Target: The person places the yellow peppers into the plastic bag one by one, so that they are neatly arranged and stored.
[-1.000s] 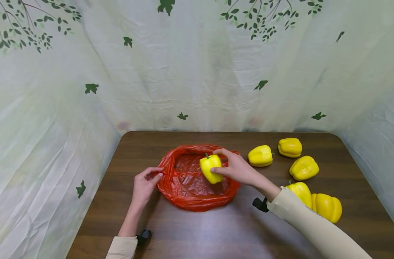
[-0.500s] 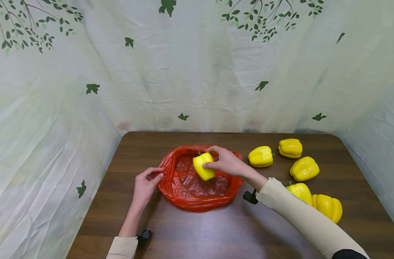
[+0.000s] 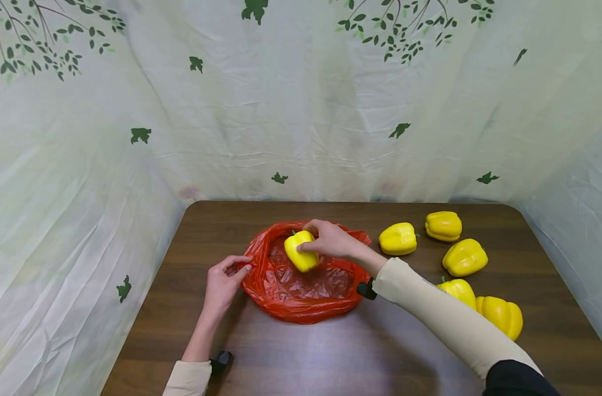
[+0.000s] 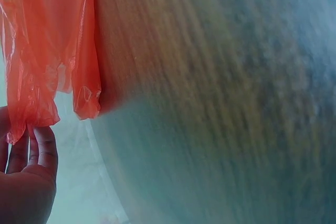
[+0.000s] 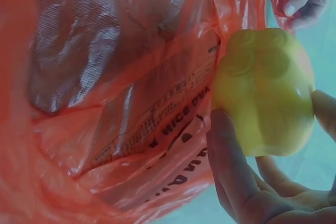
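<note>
A yellow bell pepper [image 3: 301, 251] is being gripped by the right hand [image 3: 329, 240] over the mouth of the red plastic bag [image 3: 301, 297]; the bag rim is being pinched open by the left hand [image 3: 222, 283]. Bagging step judged underway; lowering and release needed next. Count: five more peppers [image 3: 397, 238] on the tabletop [image 3: 330, 352], one bag.

Counter [image 3: 330, 357]: dark wood grain is shown.
Loose peppers [image 3: 464, 257]: five yellow ones are seen lying at the right.
Backdrop [image 3: 301, 110]: pale, apparently cloth, printed with leaves.
</note>
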`<state>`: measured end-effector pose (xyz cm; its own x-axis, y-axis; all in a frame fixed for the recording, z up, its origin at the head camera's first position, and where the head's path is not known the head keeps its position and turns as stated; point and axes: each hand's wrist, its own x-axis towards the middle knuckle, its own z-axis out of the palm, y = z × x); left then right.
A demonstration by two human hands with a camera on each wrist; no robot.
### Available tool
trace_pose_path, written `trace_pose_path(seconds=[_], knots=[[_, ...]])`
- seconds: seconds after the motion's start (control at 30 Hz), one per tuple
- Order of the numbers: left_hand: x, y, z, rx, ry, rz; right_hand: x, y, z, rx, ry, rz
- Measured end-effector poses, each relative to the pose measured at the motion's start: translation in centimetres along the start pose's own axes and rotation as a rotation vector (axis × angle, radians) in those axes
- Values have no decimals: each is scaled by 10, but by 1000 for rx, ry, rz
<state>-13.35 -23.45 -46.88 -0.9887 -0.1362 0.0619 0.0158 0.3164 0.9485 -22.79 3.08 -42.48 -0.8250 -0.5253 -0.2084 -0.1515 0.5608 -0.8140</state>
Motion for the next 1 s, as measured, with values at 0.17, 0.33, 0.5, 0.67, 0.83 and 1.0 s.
trace_pose_path(seconds=[0.17, 0.33, 0.5, 0.67, 0.83, 1.0], knots=[[-2, 6, 1, 12, -2, -15, 9, 1, 2, 45, 3, 12], [2, -6, 1, -2, -18, -19, 16, 4, 6, 80, -1, 47], [7, -24, 3, 29, -11, -31, 23, 8, 11, 88, 16, 68], [8, -30, 5, 70, -11, -1, 27, 11, 19, 89, 50, 80], [9, -32, 7, 93, -16, 25, 28, 13, 28, 91, 74, 85], [9, -32, 9, 109, -30, 21, 31, 18, 34, 107, 94, 93]])
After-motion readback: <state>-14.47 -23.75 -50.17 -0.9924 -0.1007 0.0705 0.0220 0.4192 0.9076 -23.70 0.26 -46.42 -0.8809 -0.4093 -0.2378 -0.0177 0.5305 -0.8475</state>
